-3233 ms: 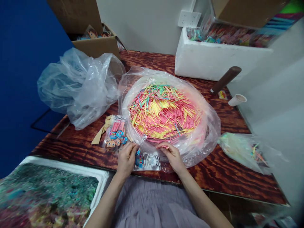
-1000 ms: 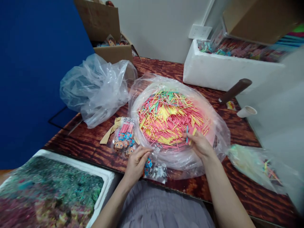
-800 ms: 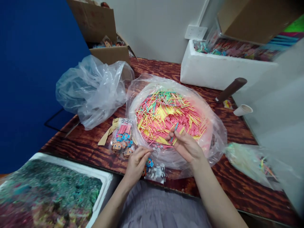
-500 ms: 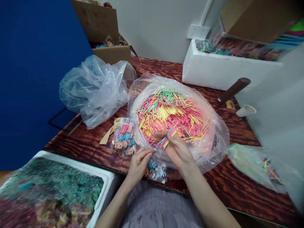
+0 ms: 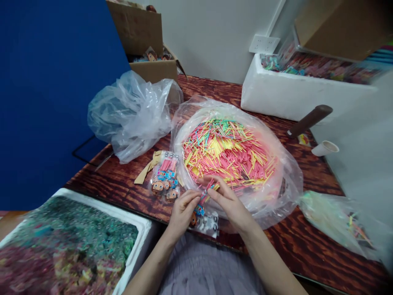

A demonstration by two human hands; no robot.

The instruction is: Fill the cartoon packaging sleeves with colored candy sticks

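My right hand (image 5: 231,205) is closed on a small bunch of pink, yellow and blue sticks (image 5: 211,186), at the near rim of a big clear plastic bag (image 5: 285,172). Loose coloured sticks (image 5: 233,153) fill that bag. My left hand (image 5: 184,207) is pinched beside the bunch, at what looks like the mouth of a small clear packet, mostly hidden by the fingers. Below the hands, at the table edge, clear packets (image 5: 205,225) with cartoon-face pieces lie partly covered. Left of the big bag is a pile of packets (image 5: 166,176) holding pink sticks and cartoon faces.
A crumpled clear bag (image 5: 138,114) and a cardboard box (image 5: 153,69) stand at the back left. White foam boxes are at the near left (image 5: 144,229) and back right (image 5: 276,92). On the right are a brown tube (image 5: 310,121), a paper cup (image 5: 325,148) and a plastic bag (image 5: 328,217).
My right hand has turned and closed, bringing the bunch of sticks to my left fingers. Before, it was opened out with the sticks across the fingers. The view has shifted slightly.
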